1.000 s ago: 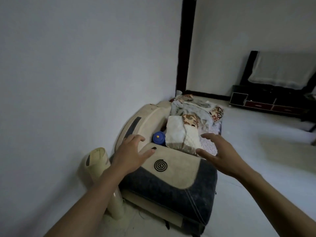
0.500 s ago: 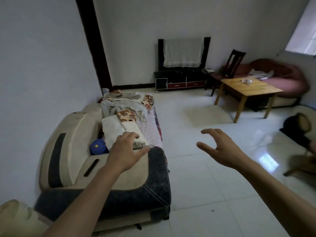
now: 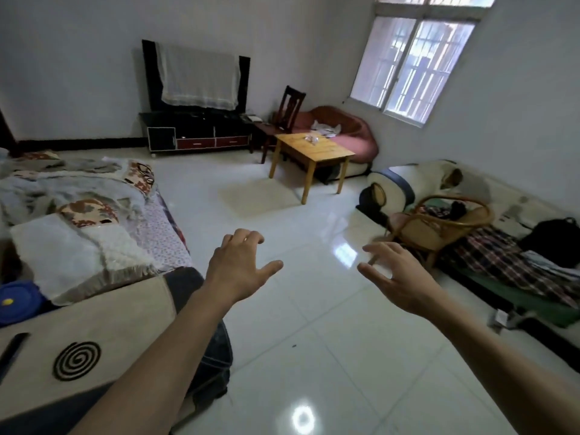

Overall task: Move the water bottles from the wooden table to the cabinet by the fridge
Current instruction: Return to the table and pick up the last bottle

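A small wooden table [image 3: 317, 151] stands across the room, far ahead of both hands. Something small and pale [image 3: 311, 139] lies on its top, too small to tell what it is. No bottle shape is plain from here, and no cabinet or fridge is in view. My left hand [image 3: 239, 267] is held out in the air over the tiled floor, fingers relaxed and holding nothing. My right hand [image 3: 396, 275] hovers beside it, fingers spread and loosely curled, also holding nothing.
A sofa [image 3: 94, 312] with blankets, a cushion and a blue lid [image 3: 17, 301] runs along the left. Behind the table are a dark chair [image 3: 287, 114], a red sofa [image 3: 351, 127] and a TV stand [image 3: 196, 133]. A rattan chair [image 3: 439, 224] and a low bed [image 3: 518, 265] line the right.
The view has swung right, away from the wall and sofa, toward the open room; the table, window and right-side furniture have come into view. Both hands stay raised and hold nothing.
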The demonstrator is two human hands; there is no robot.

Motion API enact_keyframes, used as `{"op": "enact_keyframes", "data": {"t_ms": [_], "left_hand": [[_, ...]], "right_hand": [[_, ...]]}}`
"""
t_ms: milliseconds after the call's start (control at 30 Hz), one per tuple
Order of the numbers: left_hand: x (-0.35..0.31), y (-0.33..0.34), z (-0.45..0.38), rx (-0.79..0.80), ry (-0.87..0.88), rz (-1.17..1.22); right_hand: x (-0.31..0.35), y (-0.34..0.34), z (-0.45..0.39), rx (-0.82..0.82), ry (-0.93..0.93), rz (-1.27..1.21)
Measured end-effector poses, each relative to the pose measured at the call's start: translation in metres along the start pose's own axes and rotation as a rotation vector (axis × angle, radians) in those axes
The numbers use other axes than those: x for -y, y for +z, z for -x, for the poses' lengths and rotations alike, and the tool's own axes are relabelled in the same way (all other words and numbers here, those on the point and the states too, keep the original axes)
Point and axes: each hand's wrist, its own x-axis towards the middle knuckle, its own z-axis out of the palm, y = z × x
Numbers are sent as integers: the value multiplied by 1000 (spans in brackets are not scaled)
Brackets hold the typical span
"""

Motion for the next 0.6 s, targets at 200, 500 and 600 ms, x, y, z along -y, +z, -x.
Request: {"op": "enact_keyframes", "data": {"t_ms": [200,500,600], "left_hand": [[-80,37,-13,53,139,53],[-215,105,-32,180,278,-43],[-251,121,-45,172,297,-83]], "right_hand": [[-65,-34,45,-33,155,-9],[-190,-58,83,-150,227,-67],[-229,-71,82,-159,224,-50]]}}
